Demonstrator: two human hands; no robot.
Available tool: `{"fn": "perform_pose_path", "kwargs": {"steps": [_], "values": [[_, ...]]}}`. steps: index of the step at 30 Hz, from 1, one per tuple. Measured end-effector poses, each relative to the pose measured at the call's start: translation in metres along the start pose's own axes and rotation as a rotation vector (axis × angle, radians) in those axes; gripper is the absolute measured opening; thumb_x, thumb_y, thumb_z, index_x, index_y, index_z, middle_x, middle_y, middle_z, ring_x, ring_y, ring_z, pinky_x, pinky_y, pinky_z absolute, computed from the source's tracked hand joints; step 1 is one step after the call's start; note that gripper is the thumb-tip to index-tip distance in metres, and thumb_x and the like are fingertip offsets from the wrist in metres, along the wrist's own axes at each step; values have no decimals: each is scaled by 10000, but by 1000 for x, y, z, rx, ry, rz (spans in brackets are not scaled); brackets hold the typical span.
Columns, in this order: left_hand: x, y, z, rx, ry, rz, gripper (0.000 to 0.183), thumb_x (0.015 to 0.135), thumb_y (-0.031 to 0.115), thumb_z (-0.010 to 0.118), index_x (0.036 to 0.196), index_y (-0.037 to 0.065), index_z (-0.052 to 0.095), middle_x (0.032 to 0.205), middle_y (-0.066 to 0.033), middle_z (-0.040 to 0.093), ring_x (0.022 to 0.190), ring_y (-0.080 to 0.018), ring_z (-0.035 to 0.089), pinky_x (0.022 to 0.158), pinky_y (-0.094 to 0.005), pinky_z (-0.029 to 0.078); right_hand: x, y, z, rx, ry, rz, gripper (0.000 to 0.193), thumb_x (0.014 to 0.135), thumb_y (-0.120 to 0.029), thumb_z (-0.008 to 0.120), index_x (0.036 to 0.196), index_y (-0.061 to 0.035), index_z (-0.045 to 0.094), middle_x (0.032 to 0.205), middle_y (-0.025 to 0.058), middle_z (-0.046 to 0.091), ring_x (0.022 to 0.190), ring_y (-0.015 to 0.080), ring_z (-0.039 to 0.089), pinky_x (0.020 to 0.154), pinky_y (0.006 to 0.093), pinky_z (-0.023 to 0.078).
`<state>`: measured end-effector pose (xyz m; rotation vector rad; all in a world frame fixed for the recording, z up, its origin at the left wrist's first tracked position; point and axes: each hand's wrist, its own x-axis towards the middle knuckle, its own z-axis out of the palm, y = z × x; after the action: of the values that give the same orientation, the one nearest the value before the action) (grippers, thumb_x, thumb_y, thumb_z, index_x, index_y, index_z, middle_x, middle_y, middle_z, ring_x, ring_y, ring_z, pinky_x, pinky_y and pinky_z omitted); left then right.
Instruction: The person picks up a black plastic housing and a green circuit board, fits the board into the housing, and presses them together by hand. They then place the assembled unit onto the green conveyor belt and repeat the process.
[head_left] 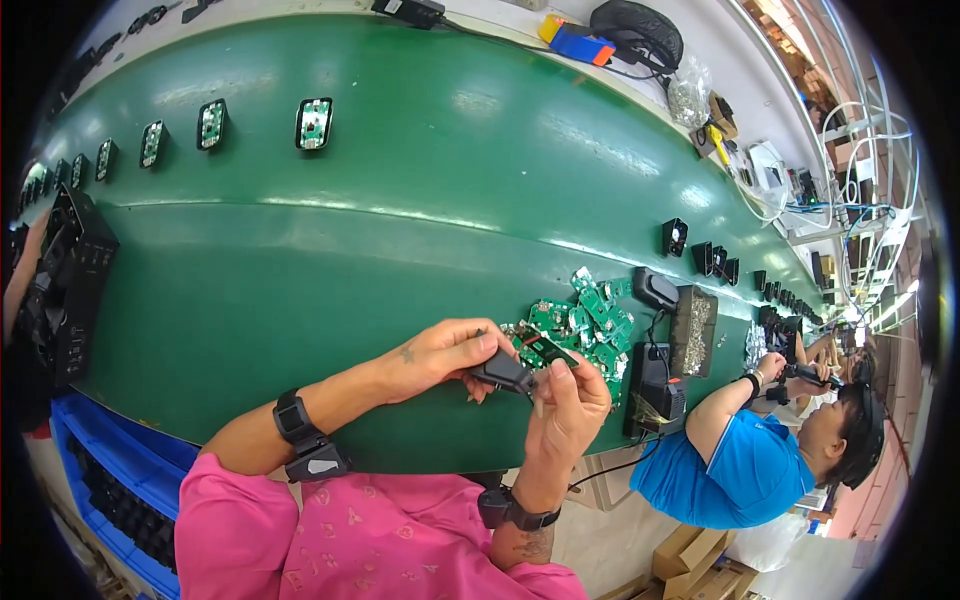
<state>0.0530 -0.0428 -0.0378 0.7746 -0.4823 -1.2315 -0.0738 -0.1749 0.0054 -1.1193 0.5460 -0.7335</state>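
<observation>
Over the near edge of the green table, my left hand point(445, 358) grips a small black plastic housing point(502, 374). Right beside it, my right hand point(568, 402) pinches a green circuit board point(546, 348) between thumb and fingers. Board and housing are close together; whether they touch I cannot tell. Just beyond my hands lies a loose pile of green circuit boards point(603, 322). A row of black housings with green boards inside, the nearest one point(314, 124) among them, runs along the table's far left.
Right of the pile stand a box of small metal parts point(694, 335) and a black corded device point(655, 385). More black housings point(675, 237) line the right. A large black case point(75, 285) stands at left, above a blue crate point(110, 480). A co-worker in blue point(740, 465) sits at right.
</observation>
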Motion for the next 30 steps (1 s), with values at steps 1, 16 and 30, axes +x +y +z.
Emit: {"fn": "perform_pose_path", "kwargs": {"steps": [1, 16, 30], "values": [[0, 0, 0, 26, -11, -8, 502, 1028, 466, 479, 1175, -6, 567, 970, -86, 633, 839, -141, 628, 750, -298, 527, 1, 0, 1, 26, 23, -5, 122, 882, 43, 668, 1002, 21, 670, 770, 47, 642, 599, 102, 512, 581, 247, 416], [2, 1, 0, 75, -9, -11, 479, 1030, 439, 497, 1162, -15, 568, 972, -81, 631, 828, -131, 626, 750, -283, 529, 3, 6, -4, 12, 15, -12, 135, 926, -1, 636, 1056, 23, 661, 801, 67, 638, 697, 147, 590, 648, 290, 489], [3, -3, -1, 73, -5, 47, 442, 902, 242, 733, 1228, 22, 531, 1168, -47, 613, 1036, -94, 582, 872, -259, 485, -2, 0, -18, -69, -154, 90, 218, 891, -76, 676, 1064, 54, 646, 845, 19, 605, 706, 73, 531, 673, 219, 429]]}}
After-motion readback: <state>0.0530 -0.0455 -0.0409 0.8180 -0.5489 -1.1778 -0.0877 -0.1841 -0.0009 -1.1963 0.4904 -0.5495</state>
